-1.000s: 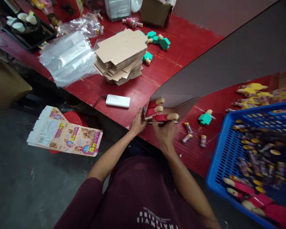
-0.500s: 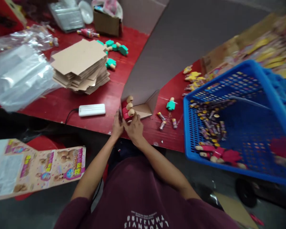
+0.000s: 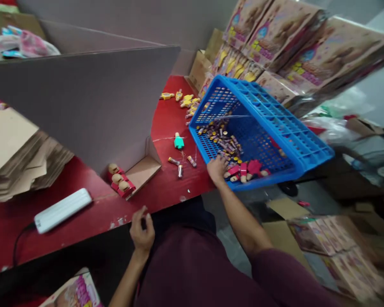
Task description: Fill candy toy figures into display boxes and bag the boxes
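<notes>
My right hand [image 3: 216,169] reaches over the near wall of the blue plastic basket [image 3: 259,96]. Its fingers are stretched out, touching a heap of small yellow-capped tubes [image 3: 229,146]; its fingertips are partly hidden. In front of my body hovers my left hand [image 3: 142,230], empty, fingers loosely curved with a gap to the thumb. Beyond it, three red-wrapped pieces with round beige ends [image 3: 121,181] stand side by side at the left end of an open cardboard box [image 3: 144,172], its tall grey flap raised. Red pieces [image 3: 245,169] also lie in the basket's near corner.
Several loose tubes [image 3: 180,171] and a green piece [image 3: 178,141] lie between box and basket. A white power bank [image 3: 63,210] with a cable and stacked flat cardboard [image 3: 16,153] are on the left. Printed boxes [image 3: 294,47] stand behind the basket; yellow pieces [image 3: 188,101] lie farther back.
Both hands have left the red pieces in the box. My right hand has moved right into the basket; my left has drawn back toward my body. The view has turned right.
</notes>
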Demonstrator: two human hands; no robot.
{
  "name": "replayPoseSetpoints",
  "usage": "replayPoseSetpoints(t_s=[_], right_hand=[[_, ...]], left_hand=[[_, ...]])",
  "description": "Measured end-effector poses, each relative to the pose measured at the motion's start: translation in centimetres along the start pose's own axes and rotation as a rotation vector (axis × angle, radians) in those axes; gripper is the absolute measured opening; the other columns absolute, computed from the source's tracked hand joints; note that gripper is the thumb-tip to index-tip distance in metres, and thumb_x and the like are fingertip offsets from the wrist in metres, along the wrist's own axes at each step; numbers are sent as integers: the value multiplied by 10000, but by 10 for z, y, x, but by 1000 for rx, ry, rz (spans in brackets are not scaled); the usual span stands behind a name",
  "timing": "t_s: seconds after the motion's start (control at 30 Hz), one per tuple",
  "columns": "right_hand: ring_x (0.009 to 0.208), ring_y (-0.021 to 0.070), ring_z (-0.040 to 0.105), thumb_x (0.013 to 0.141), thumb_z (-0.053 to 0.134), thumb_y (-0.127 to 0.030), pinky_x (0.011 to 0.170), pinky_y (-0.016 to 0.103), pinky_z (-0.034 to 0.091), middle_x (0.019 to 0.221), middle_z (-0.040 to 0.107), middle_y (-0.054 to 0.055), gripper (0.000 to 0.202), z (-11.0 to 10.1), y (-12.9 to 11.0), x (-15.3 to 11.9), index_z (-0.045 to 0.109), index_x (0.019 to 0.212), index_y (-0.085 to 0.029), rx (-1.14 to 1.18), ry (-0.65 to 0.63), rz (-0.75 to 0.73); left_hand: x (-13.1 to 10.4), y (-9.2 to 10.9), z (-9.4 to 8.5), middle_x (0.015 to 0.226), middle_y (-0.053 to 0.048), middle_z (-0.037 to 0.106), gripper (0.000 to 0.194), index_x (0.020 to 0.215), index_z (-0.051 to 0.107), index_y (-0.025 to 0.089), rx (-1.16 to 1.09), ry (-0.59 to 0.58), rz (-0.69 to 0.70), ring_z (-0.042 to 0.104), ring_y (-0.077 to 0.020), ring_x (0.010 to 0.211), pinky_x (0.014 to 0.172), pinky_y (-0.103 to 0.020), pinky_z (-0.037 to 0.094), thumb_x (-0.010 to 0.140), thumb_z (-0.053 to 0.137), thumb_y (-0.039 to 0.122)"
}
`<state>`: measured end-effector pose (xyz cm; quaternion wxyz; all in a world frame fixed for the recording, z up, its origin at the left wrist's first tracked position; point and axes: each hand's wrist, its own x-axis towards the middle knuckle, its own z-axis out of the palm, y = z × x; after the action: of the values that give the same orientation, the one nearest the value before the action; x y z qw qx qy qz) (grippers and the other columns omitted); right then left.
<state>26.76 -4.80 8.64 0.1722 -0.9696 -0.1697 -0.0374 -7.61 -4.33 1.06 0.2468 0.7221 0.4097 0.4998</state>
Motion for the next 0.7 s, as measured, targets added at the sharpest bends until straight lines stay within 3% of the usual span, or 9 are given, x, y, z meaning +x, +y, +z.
replayPoseSetpoints(t_s=[0.1,0.2,0.3,0.4,0.47,0.53,0.63,0.7], right_hand=[[1324,414,354,869,405,-105,1021,660,286,1440,337,341,469,-2,22,27,494,1320,-13,-104,73,203],[1341,405,329,864,372,-74,990,637,348,1500,273,290,521,2,36,27,473,1375,-88,-129,80,254],[1341,379,324,883,310,-70,965,553,417,1504,306,227,512,4,44,23,515,1349,-130,-101,91,225],[1357,346,309,888,315,-83,1041,522,371,1519,290,202,490,-1,46,13,525,1331,-115,-71,131,192],[1373,316,311,892,340,-107,1085,505,343,1505,302,211,476,-7,43,-8,499,1340,-102,39,184,102],[1371,280,349,922,330,-155,1085,470,374,1466,355,213,446,-12,38,-40,473,1342,-113,255,172,-80],[1246,223,512,952,394,-277,971,360,498,1341,534,127,352,-13,27,-84,515,1278,-225,464,-34,-329],[1112,209,598,945,438,-307,909,331,529,1185,647,73,283,-11,24,-85,580,1186,-268,443,-124,-356]], left_hand=[[0,18,27,954,-77,691,222,1101,638,155,-169,-267,1,662,-143,789,728,-252,534,912,525,187],[9,28,52,948,-84,703,221,1055,656,158,-275,-456,-137,677,-172,832,744,-281,544,918,512,254],[22,31,70,924,-90,703,250,1028,666,162,-329,-587,-324,664,-185,795,715,-305,538,909,515,322],[37,38,88,971,-104,699,304,1042,659,161,-427,-630,-540,657,-189,796,697,-303,532,861,586,395],[49,49,104,981,-99,694,421,1102,626,161,-572,-631,-746,665,-181,781,692,-298,539,806,658,458],[62,62,125,989,-85,689,536,1154,588,172,-778,-659,-973,678,-175,792,721,-302,552,752,716,502],[81,81,157,1000,-90,693,513,1071,603,160,-1077,-735,-1242,691,-186,859,790,-318,562,710,759,490],[89,87,170,937,-83,700,446,974,606,146,-1127,-675,-1323,694,-183,806,753,-310,572,669,785,418]])
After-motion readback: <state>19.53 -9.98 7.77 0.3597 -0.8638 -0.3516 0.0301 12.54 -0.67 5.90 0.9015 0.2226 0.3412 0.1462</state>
